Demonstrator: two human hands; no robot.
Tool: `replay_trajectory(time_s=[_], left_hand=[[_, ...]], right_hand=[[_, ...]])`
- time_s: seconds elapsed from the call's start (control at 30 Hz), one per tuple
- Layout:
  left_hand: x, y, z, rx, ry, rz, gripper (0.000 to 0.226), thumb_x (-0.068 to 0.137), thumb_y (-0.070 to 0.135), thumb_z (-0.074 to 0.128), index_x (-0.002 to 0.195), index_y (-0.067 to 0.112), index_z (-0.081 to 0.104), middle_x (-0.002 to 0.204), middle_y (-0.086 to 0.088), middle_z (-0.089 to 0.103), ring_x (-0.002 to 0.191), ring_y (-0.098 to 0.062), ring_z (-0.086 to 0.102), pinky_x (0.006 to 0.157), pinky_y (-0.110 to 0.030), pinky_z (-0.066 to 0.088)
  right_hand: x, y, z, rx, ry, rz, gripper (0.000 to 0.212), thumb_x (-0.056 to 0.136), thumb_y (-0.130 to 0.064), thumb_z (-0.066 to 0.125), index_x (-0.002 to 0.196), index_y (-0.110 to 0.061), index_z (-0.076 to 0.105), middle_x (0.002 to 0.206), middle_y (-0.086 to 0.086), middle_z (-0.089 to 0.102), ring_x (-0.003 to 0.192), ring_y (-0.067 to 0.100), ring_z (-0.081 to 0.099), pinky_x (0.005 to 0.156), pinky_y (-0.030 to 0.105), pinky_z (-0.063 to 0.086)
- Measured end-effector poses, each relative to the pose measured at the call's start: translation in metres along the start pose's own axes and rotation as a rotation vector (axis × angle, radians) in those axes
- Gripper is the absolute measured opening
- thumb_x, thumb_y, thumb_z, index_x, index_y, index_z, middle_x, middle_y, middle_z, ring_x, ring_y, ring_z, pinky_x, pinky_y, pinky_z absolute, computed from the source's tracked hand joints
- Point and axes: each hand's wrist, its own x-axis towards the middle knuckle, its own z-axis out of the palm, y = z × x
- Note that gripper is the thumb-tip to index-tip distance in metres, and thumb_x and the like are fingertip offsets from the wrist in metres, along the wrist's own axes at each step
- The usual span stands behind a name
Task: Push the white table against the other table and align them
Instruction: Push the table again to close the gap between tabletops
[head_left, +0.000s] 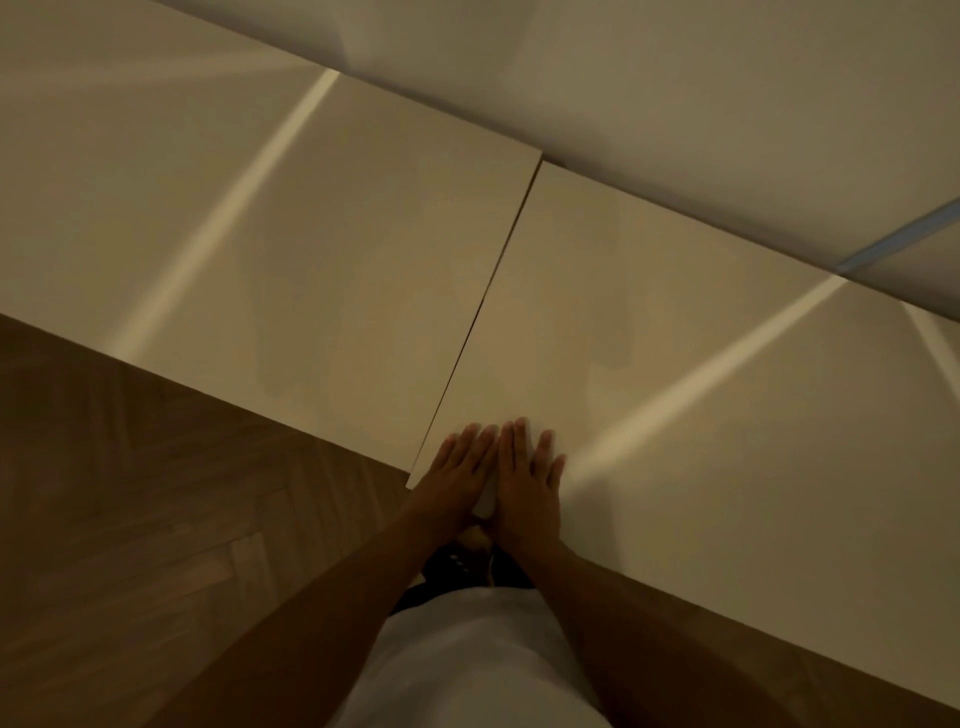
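Two glossy white tables stand side by side in the head view. The right white table (675, 332) lies next to the left table (260, 234), with only a thin dark seam (483, 306) between them. At the near end the right table's corner sticks out a little past the left table's front edge; at the far end it sits slightly back. My left hand (457, 467) and my right hand (530, 478) rest flat, side by side, fingers extended, on the near left corner of the right table. Neither hand holds anything.
A pale wall (727, 104) runs directly behind both tables. Wooden herringbone floor (156, 493) spreads at the lower left, in front of the left table. My white shirt (467, 665) and dark footwear (457, 566) show below my hands.
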Motion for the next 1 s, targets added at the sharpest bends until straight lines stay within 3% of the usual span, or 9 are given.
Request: replay_trajectory(time_s=[0.13, 0.27, 0.33, 0.4, 0.5, 0.67, 1.0], left_hand=[[0.000, 0.005, -0.010, -0.021, -0.008, -0.013, 0.113, 0.082, 0.059, 0.063, 0.156, 0.008, -0.006, 0.163, -0.007, -0.013, 0.148, -0.030, -0.019, 0.123, -0.045, -0.004], [-0.005, 0.014, -0.025, -0.039, -0.061, -0.054, 0.108, 0.085, 0.061, 0.055, 0.156, 0.012, -0.009, 0.159, -0.001, -0.022, 0.148, -0.025, -0.020, 0.122, -0.042, -0.007], [-0.004, 0.022, -0.038, -0.070, -0.069, -0.086, 0.094, 0.091, 0.045, 0.054, 0.158, 0.011, -0.002, 0.165, -0.003, -0.010, 0.151, -0.026, -0.011, 0.123, -0.046, 0.003], [0.000, 0.031, -0.052, -0.132, 0.006, -0.120, 0.076, 0.093, 0.031, 0.054, 0.155, 0.009, 0.017, 0.163, -0.008, 0.015, 0.150, -0.029, 0.014, 0.118, -0.046, 0.024], [0.009, 0.040, -0.065, -0.254, 0.084, -0.287, 0.054, 0.101, 0.032, 0.045, 0.152, 0.016, 0.034, 0.158, -0.005, 0.032, 0.143, -0.026, 0.031, 0.112, -0.045, 0.033], [0.026, 0.047, -0.083, -0.301, 0.142, -0.366, 0.055, 0.101, 0.049, 0.038, 0.145, 0.017, 0.046, 0.149, -0.007, 0.046, 0.133, -0.029, 0.044, 0.107, -0.045, 0.038], [0.094, 0.052, -0.130, -0.264, 0.162, -0.348, 0.053, 0.102, 0.051, 0.033, 0.140, 0.019, 0.052, 0.144, -0.006, 0.051, 0.128, -0.026, 0.051, 0.104, -0.045, 0.044]], right_hand=[[-0.001, 0.004, -0.003, 0.062, -0.014, -0.028, 0.133, 0.068, -0.076, 0.062, 0.153, -0.017, -0.021, 0.159, 0.008, -0.034, 0.141, 0.042, -0.035, 0.118, 0.061, -0.009], [-0.003, 0.014, -0.009, 0.154, -0.034, -0.041, 0.124, 0.073, -0.067, 0.064, 0.155, -0.022, -0.017, 0.161, 0.001, -0.029, 0.144, 0.035, -0.033, 0.120, 0.055, -0.009], [-0.006, 0.016, -0.016, 0.241, 0.005, -0.050, 0.106, 0.081, -0.051, 0.065, 0.156, -0.019, -0.003, 0.165, 0.003, -0.011, 0.149, 0.032, -0.020, 0.122, 0.051, -0.001], [-0.007, 0.021, -0.023, 0.381, 0.111, -0.035, 0.080, 0.087, -0.036, 0.062, 0.152, -0.013, 0.023, 0.162, 0.009, 0.018, 0.151, 0.030, 0.007, 0.122, 0.043, 0.014], [-0.007, 0.031, -0.031, 0.543, 0.189, 0.081, 0.061, 0.093, -0.033, 0.059, 0.147, -0.013, 0.040, 0.153, 0.005, 0.040, 0.141, 0.023, 0.034, 0.116, 0.036, 0.031], [0.006, 0.045, -0.054, 0.544, 0.215, 0.130, 0.055, 0.097, -0.040, 0.051, 0.147, -0.018, 0.041, 0.148, 0.005, 0.047, 0.133, 0.027, 0.044, 0.109, 0.040, 0.037], [0.057, 0.068, -0.109, 0.584, 0.329, 0.111, 0.045, 0.098, -0.040, 0.049, 0.137, -0.018, 0.054, 0.135, 0.004, 0.059, 0.122, 0.027, 0.055, 0.101, 0.043, 0.046]])
